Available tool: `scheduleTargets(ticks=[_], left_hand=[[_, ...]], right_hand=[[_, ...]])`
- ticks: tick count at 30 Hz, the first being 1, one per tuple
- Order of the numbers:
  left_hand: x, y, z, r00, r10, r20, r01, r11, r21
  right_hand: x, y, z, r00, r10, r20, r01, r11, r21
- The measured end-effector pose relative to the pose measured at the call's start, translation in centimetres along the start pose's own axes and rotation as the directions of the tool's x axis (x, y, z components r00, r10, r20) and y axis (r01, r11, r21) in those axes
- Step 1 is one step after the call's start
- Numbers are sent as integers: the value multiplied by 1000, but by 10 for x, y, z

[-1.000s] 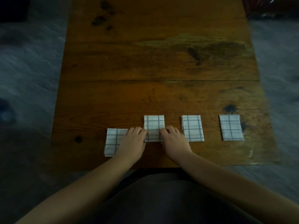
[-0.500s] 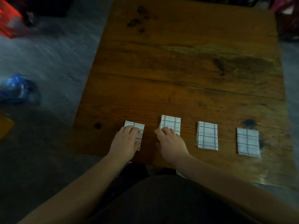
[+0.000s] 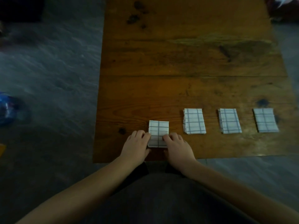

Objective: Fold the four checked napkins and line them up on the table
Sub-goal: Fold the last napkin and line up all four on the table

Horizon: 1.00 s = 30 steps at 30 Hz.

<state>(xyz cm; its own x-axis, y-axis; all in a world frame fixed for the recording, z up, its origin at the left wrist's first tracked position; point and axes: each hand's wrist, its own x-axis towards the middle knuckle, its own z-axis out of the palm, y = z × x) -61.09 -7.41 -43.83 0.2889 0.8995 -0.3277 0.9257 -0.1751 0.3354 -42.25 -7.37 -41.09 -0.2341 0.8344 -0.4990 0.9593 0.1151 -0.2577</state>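
Observation:
Several folded white napkins with dark checks lie near the front edge of a wooden table [image 3: 178, 65]. Three form a row: one [image 3: 194, 121], another [image 3: 229, 120] and the rightmost [image 3: 265, 120]. The leftmost napkin [image 3: 158, 130] sits a little nearer to me than that row. My left hand [image 3: 136, 145] presses its left edge and my right hand [image 3: 178, 144] presses its right edge, fingertips on the cloth from both sides.
The table's front edge runs just behind my wrists, its left edge near x 600. A grey floor surrounds the table. A blue object [image 3: 7, 109] lies on the floor at far left. Dark and reddish items [image 3: 283, 8] sit at top right.
Both hands have shifted left from the second napkin to the leftmost one. The second napkin now lies free in the row. The camera has swung, so the table sits further right in view.

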Motion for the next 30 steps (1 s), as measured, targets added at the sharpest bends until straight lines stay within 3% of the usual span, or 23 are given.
scheduleTargets(ticks=[5, 30], left_hand=[[10, -11, -3, 998, 57, -5, -57, 998, 4], [42, -29, -21, 999, 47, 10, -47, 999, -6]], right_hand=[[8, -6, -2, 1000, 8, -22, -7, 1000, 25], [47, -11, -17, 998, 38, -57, -33, 995, 97]])
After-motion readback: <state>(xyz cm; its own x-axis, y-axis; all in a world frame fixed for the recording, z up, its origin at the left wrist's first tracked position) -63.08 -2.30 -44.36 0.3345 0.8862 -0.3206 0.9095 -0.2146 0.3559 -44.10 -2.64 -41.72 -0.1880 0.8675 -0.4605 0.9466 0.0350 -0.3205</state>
